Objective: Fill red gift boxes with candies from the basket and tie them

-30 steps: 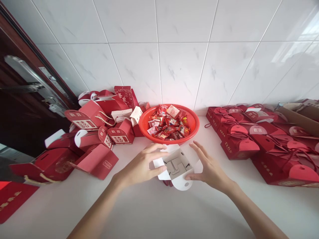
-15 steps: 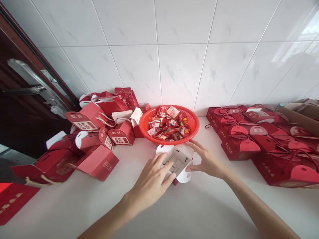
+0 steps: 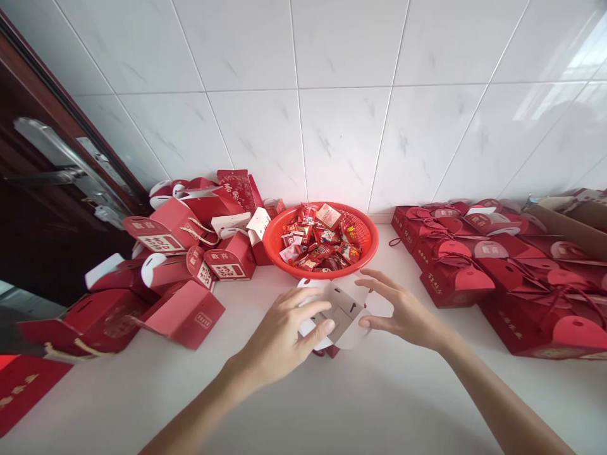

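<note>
A small box [image 3: 342,314] with its flaps spread and white-grey inside facing up stands on the white counter; a bit of its red outside shows below. My left hand [image 3: 289,332] is at its left side, fingers bent over the edge and thumb by the opening, holding it. To its right, my right hand [image 3: 403,309] has thumb and fingers apart near the flaps, with nothing gripped. Just behind the box, a red plastic basket [image 3: 368,243] holds several wrapped sweets [image 3: 325,235].
Several red boxes [image 3: 183,313], some with rope handles, crowd the left side by a dark door [image 3: 42,234]. Rows of closed red boxes [image 3: 455,278] fill the right, with a cardboard box [image 3: 569,221] behind. A tiled wall [image 3: 346,145] rises at the back.
My right hand has opened wider and drawn slightly away from the box. The box has turned or tilted a little, its right flap blurred. My left hand stays at its left side.
</note>
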Motion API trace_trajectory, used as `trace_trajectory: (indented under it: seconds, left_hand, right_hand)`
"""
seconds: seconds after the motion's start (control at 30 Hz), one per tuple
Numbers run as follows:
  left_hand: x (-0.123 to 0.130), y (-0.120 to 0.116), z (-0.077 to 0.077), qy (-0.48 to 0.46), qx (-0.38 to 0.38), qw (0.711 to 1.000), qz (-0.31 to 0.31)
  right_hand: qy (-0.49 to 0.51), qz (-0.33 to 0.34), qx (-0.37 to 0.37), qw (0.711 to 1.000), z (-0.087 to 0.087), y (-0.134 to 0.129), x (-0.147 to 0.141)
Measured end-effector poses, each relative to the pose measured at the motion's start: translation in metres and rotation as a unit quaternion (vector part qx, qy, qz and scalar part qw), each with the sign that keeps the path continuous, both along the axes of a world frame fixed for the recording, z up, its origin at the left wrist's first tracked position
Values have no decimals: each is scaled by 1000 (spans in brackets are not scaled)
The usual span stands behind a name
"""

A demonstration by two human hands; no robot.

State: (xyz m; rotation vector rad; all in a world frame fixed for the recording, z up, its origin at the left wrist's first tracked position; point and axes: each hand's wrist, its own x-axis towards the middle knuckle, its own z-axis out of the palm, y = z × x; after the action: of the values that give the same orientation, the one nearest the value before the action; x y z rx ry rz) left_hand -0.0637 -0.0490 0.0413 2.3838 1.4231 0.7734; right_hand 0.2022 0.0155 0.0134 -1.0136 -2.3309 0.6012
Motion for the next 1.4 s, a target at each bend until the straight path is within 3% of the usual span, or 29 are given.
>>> trace_trajectory:
  seconds: [0.1, 0.2, 0.3, 0.37, 0.5, 0.63, 0.83, 1.0, 1.2, 1.33, 1.4]
  left_hand:
    - [-17, 23, 12, -47, -12, 999, 21]
    - [-35, 64, 25, -51, -28, 997, 55]
    - [-40, 113, 33, 34, -123, 989, 81]
    - [-35, 143, 32, 147, -208, 965, 67]
    - [-19, 179, 18, 191, -273, 941, 60]
    - [-15, 191, 5, 152, -282, 946, 49]
    - [-20, 194, 3, -27, -216, 976, 19]
    - [-8, 191, -2, -270, -218, 935, -67]
    - [4, 190, 1, -279, -201, 938, -30]
    - [-7, 193, 6, -273, -222, 936, -28]
    - [-17, 197, 6, -213, -207, 955, -10]
  right_hand:
    - [38, -6, -10, 999, 5, 6, -1]
    - [93, -26, -12, 995, 11, 18, -5]
    - [141, -42, 3, 989, 19, 36, -14]
    - [166, -51, 9, 985, 24, 50, -21]
    - [213, -68, -15, 975, 31, 80, -39]
    - [272, -88, -51, 957, 27, 107, -55]
    - [320, -80, -107, 938, 15, 124, -70]
    - [296, -45, -125, 946, 12, 123, -73]
    - [348, -41, -145, 925, 10, 122, -70]
    - [401, -48, -182, 896, 9, 124, -68]
    - [407, -63, -188, 892, 9, 124, -67]
